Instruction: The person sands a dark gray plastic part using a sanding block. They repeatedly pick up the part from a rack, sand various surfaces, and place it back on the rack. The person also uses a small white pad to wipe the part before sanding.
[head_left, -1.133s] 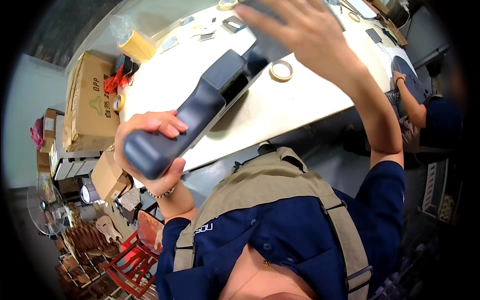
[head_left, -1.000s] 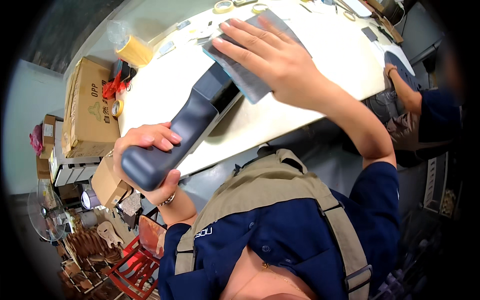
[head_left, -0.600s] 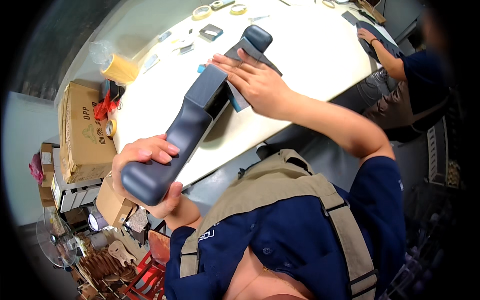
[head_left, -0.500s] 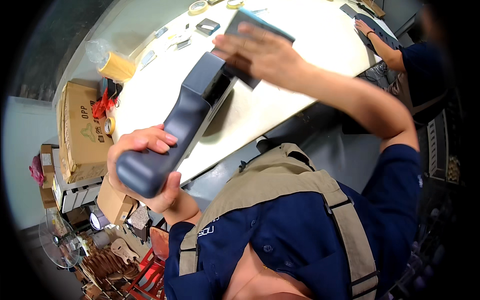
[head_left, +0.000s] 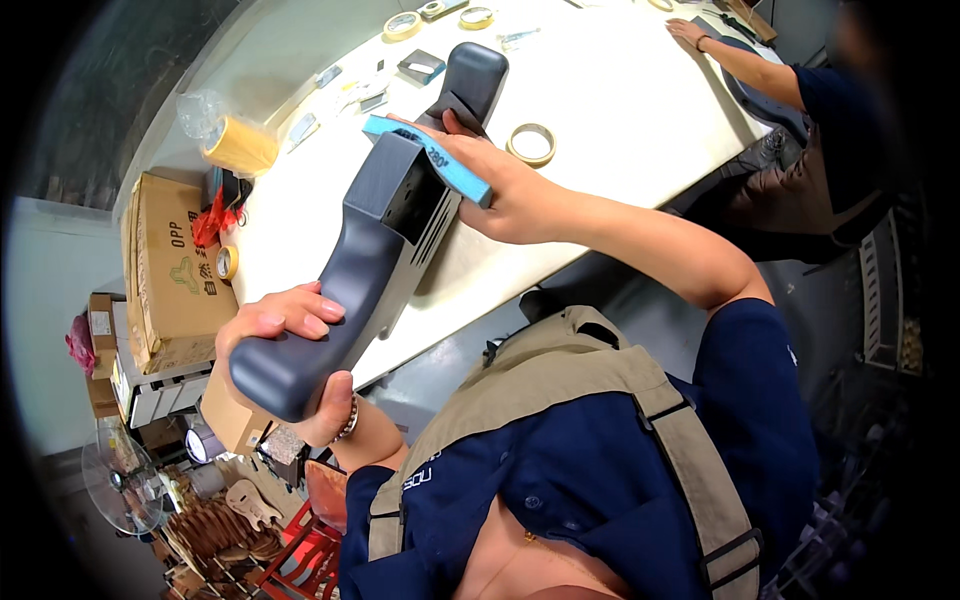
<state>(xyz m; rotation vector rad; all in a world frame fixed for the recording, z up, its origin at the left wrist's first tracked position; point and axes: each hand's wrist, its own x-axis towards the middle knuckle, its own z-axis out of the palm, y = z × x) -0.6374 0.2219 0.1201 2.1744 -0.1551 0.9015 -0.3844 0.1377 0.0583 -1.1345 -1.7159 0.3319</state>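
A long dark blue-grey moulded casing slants up from the left over the table, with slots along its side. My left hand is wrapped round its near rounded end, thumb below and fingers on top. Over the squared middle of the casing, my right hand grips a thin blue sanding pad, which bends across the casing's edge. Part of the right fingers is hidden behind the pad. Beyond this hand a second rounded dark end shows, apparently of the same casing.
On the pale table lie a tape roll, more tape rolls at the back and a small dark box. A cardboard box stands at the left. At the far right, another person's hand rests near a dark part.
My right hand has shifted lower, and the sanding pad has turned from dark face up to its bent blue side. The casing's far end and a tape roll have come into sight.
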